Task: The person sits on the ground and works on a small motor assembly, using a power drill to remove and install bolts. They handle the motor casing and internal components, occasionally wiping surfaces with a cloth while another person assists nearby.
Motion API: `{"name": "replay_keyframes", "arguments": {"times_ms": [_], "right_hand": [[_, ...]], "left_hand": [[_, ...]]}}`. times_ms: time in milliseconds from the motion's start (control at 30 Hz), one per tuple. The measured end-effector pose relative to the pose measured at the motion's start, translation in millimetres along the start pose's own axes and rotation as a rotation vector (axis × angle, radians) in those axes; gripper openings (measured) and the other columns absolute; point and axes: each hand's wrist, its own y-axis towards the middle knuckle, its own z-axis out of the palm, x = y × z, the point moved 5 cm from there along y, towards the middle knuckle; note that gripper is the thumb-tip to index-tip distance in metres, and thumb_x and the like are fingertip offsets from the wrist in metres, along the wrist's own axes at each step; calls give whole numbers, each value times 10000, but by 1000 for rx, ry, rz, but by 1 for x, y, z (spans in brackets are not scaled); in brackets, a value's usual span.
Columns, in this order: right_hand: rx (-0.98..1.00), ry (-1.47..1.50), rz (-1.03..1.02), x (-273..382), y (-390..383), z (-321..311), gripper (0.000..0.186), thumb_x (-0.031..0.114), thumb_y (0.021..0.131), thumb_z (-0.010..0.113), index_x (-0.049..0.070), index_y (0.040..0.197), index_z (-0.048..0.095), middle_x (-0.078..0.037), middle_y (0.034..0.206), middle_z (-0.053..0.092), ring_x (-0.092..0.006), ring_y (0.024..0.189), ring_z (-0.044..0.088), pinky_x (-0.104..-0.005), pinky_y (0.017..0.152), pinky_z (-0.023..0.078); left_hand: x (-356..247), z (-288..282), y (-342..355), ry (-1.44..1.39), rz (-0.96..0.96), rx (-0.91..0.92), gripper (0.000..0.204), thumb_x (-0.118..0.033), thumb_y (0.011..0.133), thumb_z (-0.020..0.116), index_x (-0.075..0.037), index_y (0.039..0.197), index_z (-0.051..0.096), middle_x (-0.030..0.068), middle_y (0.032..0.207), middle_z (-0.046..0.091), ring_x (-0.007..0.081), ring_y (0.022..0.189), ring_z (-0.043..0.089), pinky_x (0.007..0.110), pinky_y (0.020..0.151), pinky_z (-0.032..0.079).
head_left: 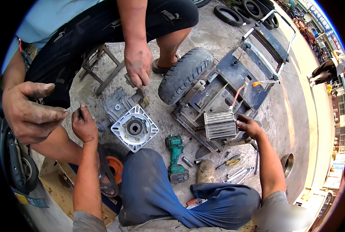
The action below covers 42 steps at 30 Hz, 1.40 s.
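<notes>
My left hand [84, 124] is closed in a pinch beside the gearbox, with something small and dark at its fingertips that I cannot make out. My right hand [250, 125] grips the right end of a finned metal box [221, 125], which rests at the near end of a wheeled frame [219, 91]. The grey gearbox [118, 103] stands on the ground, its square silver flange [134, 128] facing up with a round bore in the middle. A co-worker's hand [138, 63] holds a metal part at its far side; the co-worker's other hand [35, 110] hangs open at the left.
A green cordless drill [176, 156], a socket [187, 161], yellow-handled pliers [232, 160] and wrenches [238, 175] lie near my legs. A thick tyre [186, 75] flanks the frame. At the left are a cardboard box [58, 181] and an orange-hubbed wheel [114, 169]. A metal ring [287, 165] lies right.
</notes>
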Motion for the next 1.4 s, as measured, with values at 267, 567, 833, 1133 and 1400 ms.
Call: {"name": "replay_keyframes", "arguments": {"times_ms": [267,567,833,1133,1400], "right_hand": [[-41,-6,-40,-14,9,-11,589,345,865,765,4,1304,573,-150,1138,672,-245,998,655,-374,627,548],[-294,-145,103,-10,16,1,593,483,956,637,-49,1220,649,-99,872,697,-157,698,617,-326,620,524],[-780,-790,-543,56,-35,46,555,343,907,691,13,1335,563,-232,1306,593,-406,1200,558,-488,1038,431],[-554,-1105,-638,76,-10,123,592,501,934,589,61,1330,604,-103,1358,592,-284,1332,485,-472,1173,280],[-578,-1081,-680,80,-10,125,561,482,915,621,66,1291,635,-93,1329,610,-267,1307,507,-466,1140,324]], "left_hand": [[-4,-2,0,27,69,-24,344,-293,990,598,15,872,700,202,822,666,403,784,626,468,702,473],[-3,-3,-2,-60,-84,0,358,-309,998,597,15,880,694,194,823,673,390,769,627,451,699,477],[-6,-2,-4,14,-15,40,368,-318,1005,574,19,914,691,206,868,667,400,815,622,470,738,474],[-34,-17,-12,170,205,48,332,-272,999,592,23,1143,644,215,1139,611,393,1088,573,469,928,457],[-159,18,-193,-534,-110,642,251,-151,941,655,20,1126,648,172,1094,611,329,1048,604,413,958,476]]}}
